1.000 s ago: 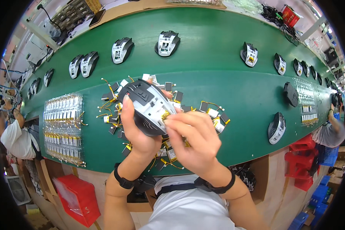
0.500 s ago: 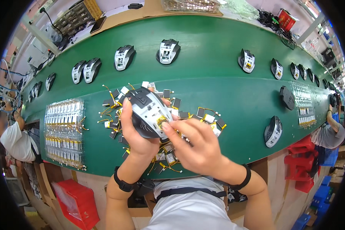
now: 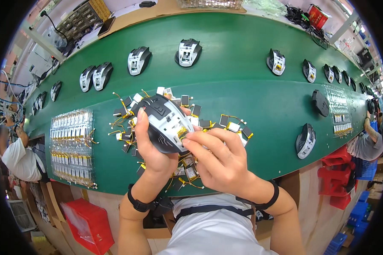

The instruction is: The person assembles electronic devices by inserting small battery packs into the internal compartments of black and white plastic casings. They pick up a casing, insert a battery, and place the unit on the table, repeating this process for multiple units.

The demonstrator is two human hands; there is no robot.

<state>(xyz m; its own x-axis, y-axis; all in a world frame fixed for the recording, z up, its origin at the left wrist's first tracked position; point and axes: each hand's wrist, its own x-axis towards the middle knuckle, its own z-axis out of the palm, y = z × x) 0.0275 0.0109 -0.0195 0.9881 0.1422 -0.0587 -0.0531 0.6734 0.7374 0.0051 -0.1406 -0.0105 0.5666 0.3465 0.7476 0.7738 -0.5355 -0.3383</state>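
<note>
My left hand (image 3: pixel 154 155) is wrapped round a black and silver computer mouse (image 3: pixel 164 122), held tilted above the bench with its open compartment showing. A small yellow-taped battery (image 3: pixel 181 131) sits at the compartment's lower end. The thumb and forefinger of my right hand (image 3: pixel 220 159) are pinched together at that battery, and the fingertips partly cover it. Beneath the mouse, many loose batteries (image 3: pixel 184 100) with thin wires and small white plugs lie heaped on the green bench (image 3: pixel 259 106).
Clear trays of batteries lie at left (image 3: pixel 72 146) and right (image 3: pixel 337 110). A row of mice, including a silver one (image 3: pixel 139 60), crosses the bench's far half. Another mouse (image 3: pixel 305 141) and a black part (image 3: pixel 320 103) lie at right. Co-workers sit at left (image 3: pixel 23 157) and right (image 3: pixel 366 142).
My right fingertips have shifted slightly, still at the battery end of the mouse. My left hand keeps its hold. The view has moved a little.
</note>
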